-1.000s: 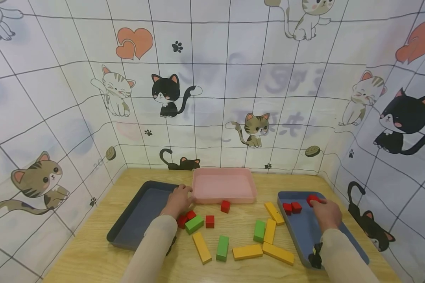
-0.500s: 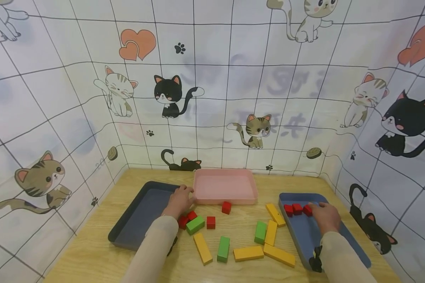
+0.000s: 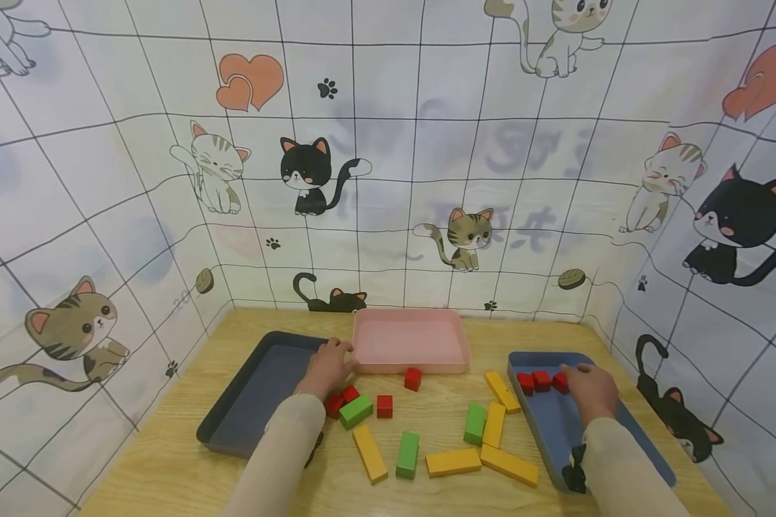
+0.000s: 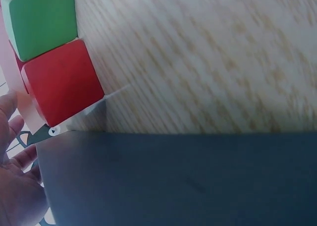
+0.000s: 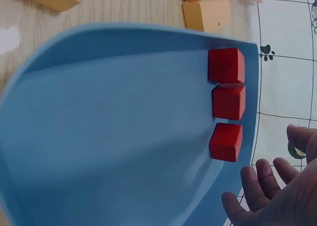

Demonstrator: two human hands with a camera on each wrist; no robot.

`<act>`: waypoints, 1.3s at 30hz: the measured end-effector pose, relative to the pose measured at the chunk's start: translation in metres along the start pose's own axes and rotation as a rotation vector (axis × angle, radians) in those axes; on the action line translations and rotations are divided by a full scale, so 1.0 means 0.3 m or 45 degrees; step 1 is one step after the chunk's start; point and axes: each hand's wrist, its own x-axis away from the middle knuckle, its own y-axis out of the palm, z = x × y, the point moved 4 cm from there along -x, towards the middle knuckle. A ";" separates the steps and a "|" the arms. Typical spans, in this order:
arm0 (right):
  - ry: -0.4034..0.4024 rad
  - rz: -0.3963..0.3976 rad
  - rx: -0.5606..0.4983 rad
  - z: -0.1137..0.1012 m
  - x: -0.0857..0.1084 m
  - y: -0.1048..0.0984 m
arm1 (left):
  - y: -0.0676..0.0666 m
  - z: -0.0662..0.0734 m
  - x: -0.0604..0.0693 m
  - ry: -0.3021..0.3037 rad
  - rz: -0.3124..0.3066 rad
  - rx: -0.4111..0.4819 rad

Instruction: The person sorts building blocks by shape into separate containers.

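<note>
My right hand (image 3: 591, 391) is over the right blue tray (image 5: 114, 102), its fingers loosely bent and holding nothing. Three red cubes stand in a row along that tray's far end; the nearest to my hand is a red cube (image 5: 226, 142), apart from the fingers in the right wrist view. My left hand (image 3: 328, 368) hovers between the dark blue tray (image 3: 246, 402) and the pink tray (image 3: 410, 341), fingers relaxed with nothing held. Below it, a red cube (image 4: 63, 82) and a green block (image 4: 42, 20) lie close together on the table.
Loose on the wooden table (image 3: 446, 495) are more blocks: a red cube (image 3: 384, 406), another red cube (image 3: 412, 379), a green block (image 3: 407, 455), another green block (image 3: 475, 424) and several yellow blocks, including a yellow block (image 3: 453, 462). A cat-printed cloth (image 3: 388, 179) encloses the back and sides.
My right hand has set its red cube down beside the other two in the right tray and let it go. The left hand has stayed in place.
</note>
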 end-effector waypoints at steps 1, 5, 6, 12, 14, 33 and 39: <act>0.000 0.004 0.002 -0.003 0.001 0.001 | 0.001 0.000 0.000 0.003 0.000 0.001; -0.004 0.021 -0.017 -0.024 0.007 0.006 | 0.000 0.002 0.008 0.009 -0.001 0.009; -0.010 0.024 -0.027 -0.032 0.008 0.007 | -0.001 0.002 0.009 0.011 -0.002 0.009; -0.116 -0.023 -0.022 -0.083 0.026 0.025 | -0.007 0.000 0.010 0.010 0.006 0.006; -0.158 -0.034 -0.003 -0.098 0.031 0.035 | -0.007 -0.002 0.010 0.004 0.007 0.009; -0.321 -0.157 -0.116 -0.241 0.119 0.139 | -0.011 0.009 0.014 0.010 0.023 0.037; -0.341 -0.196 -0.182 -0.249 0.134 0.166 | -0.012 0.010 0.015 0.006 0.014 0.029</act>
